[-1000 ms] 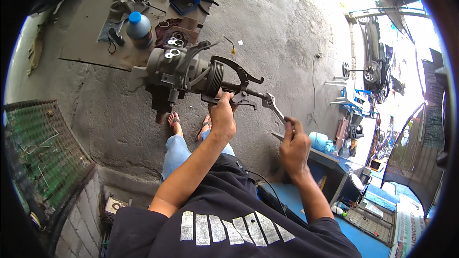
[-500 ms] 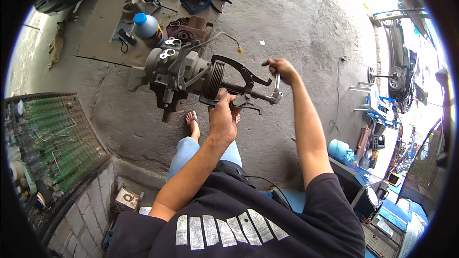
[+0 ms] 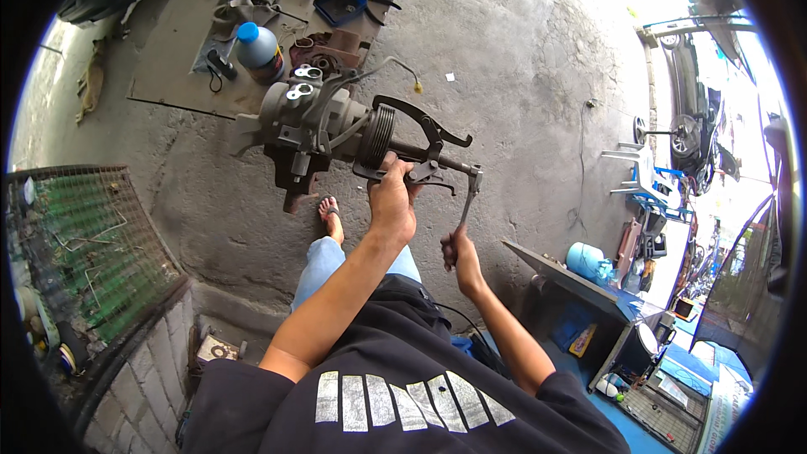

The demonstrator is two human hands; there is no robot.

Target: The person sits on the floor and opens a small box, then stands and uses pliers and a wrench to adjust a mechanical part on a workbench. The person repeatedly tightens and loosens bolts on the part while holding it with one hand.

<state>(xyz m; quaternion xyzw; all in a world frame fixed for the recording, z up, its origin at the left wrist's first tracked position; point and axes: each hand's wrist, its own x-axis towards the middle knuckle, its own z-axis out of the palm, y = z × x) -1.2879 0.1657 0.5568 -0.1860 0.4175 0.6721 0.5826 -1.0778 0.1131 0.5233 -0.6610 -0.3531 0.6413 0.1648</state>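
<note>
A metal compressor (image 3: 298, 122) with a grooved pulley (image 3: 376, 139) stands in front of me. A dark gear puller (image 3: 433, 136) hooks its curved jaws around the pulley, its screw pointing right. My left hand (image 3: 393, 202) grips the puller's lower jaw close to the pulley; its fingertips are partly hidden. At the outer end of the screw sits a ratchet wrench (image 3: 470, 197), its handle hanging down toward me. My right hand (image 3: 461, 259) is closed around the handle's lower end.
A board (image 3: 181, 59) on the floor carries a blue-capped bottle (image 3: 259, 52), a blue tray (image 3: 340, 3) and several tools. At left is a wire-mesh cage (image 3: 109, 244). White chairs (image 3: 630, 170) and a blue water jug (image 3: 586, 261) stand at right.
My right hand has swung the wrench handle from above the screw end down toward my body. My left hand stays on the puller. The view has shifted slightly.
</note>
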